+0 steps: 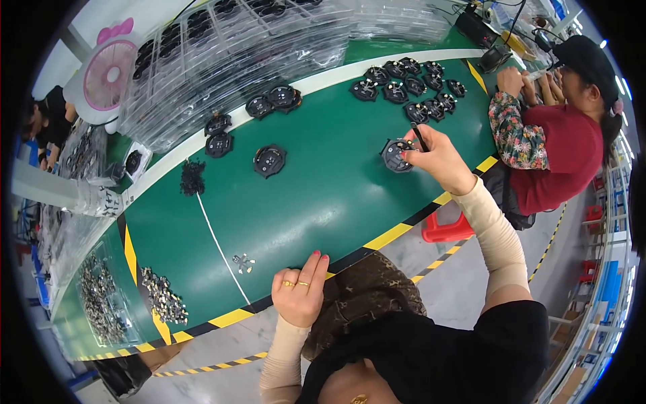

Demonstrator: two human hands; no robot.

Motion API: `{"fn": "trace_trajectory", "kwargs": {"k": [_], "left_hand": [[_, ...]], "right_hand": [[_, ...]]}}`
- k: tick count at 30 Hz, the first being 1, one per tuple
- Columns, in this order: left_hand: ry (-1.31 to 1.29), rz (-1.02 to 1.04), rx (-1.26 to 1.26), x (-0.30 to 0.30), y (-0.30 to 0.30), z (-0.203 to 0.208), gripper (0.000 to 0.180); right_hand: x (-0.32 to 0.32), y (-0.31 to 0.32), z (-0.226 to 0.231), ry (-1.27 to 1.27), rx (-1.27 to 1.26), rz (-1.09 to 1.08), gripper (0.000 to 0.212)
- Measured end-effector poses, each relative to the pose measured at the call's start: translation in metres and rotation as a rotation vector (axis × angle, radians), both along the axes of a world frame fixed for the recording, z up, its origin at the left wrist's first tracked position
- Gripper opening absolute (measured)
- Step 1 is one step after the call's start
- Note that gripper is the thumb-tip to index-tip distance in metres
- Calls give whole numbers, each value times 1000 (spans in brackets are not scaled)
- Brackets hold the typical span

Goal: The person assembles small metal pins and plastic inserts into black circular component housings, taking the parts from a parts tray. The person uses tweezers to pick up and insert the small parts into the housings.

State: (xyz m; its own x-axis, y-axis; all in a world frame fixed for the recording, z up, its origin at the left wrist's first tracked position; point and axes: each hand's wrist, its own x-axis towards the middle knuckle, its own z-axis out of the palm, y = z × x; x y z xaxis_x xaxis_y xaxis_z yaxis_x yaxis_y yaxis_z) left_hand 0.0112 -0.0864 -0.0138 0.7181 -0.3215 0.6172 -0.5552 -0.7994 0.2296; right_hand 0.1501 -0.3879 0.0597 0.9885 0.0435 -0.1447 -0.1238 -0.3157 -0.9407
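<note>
My right hand [431,156] is closed over a round black watch housing [395,155] on the green table, its thumb on the housing's face. A slim black tool [420,137] sticks up from between the same hand's fingers; its kind I cannot make out. At the table's near edge my left hand [299,291] rests with two fingers stretched forward and nothing visible in it. A small cluster of tiny metallic parts [243,263] lies to its left. Another black watch housing [270,160] sits mid-table, apart from both hands.
Several watch housings [397,91] are grouped beyond my right hand. Black small parts [192,176] and metallic parts [163,296] lie in heaps at left. Clear stacked trays [235,64] line the back beside a pink-white fan [111,74]. A co-worker in red [562,148] sits at right.
</note>
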Motion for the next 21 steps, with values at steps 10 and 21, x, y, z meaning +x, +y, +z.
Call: {"fn": "trace_trajectory", "kwargs": {"k": [10,21], "left_hand": [[-15,-12,2,0,2,-2,31],[1,-14,-25,2,-6,1,30]], "right_hand": [[37,-174,-22,-364,-599,-491,21],[104,-252,-49,-26,-737,-491,35]]}}
